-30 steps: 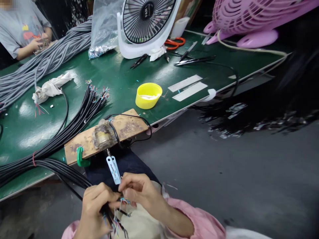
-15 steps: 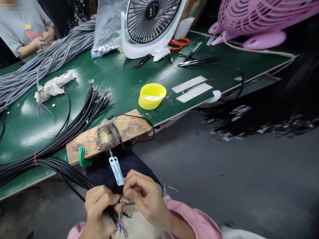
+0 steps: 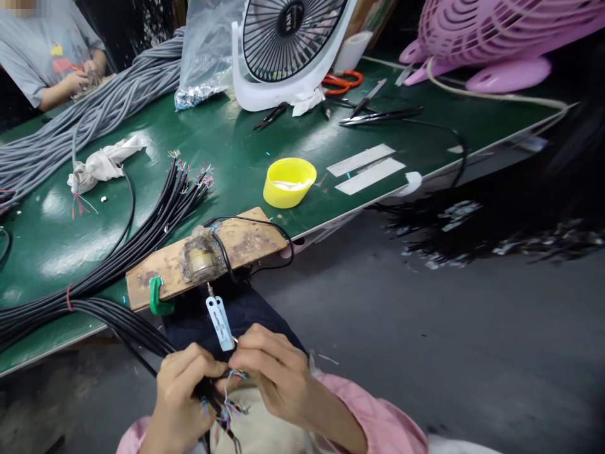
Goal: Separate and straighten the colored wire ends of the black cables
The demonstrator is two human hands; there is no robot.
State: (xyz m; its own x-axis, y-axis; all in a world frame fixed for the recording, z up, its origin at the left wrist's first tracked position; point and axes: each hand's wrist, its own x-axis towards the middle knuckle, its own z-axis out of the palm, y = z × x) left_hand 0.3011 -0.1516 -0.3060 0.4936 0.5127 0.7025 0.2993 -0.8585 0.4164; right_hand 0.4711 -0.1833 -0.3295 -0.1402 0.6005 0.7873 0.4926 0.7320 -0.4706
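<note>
My left hand is closed around several black cables whose stripped ends show thin coloured wires. Close beside it, my right hand pinches at the fanned wires of one cable end; its fingertips meet my left thumb and hide what exactly they grip. Just above the fingers a light blue clip hangs from the shaft of a small motor. That motor is stuck to a wooden board at the table edge. A green clamp grips the board's left end.
A bundle of black cables crosses the green table. Behind stand a yellow cup, white strips, tweezers, orange-handled scissors and a white fan. Grey cables lie near another person.
My right fingers have closed in on the wires and moved slightly left, toward my left hand. The cable ends in my left hand have shifted a little. The motor and board stay put.
</note>
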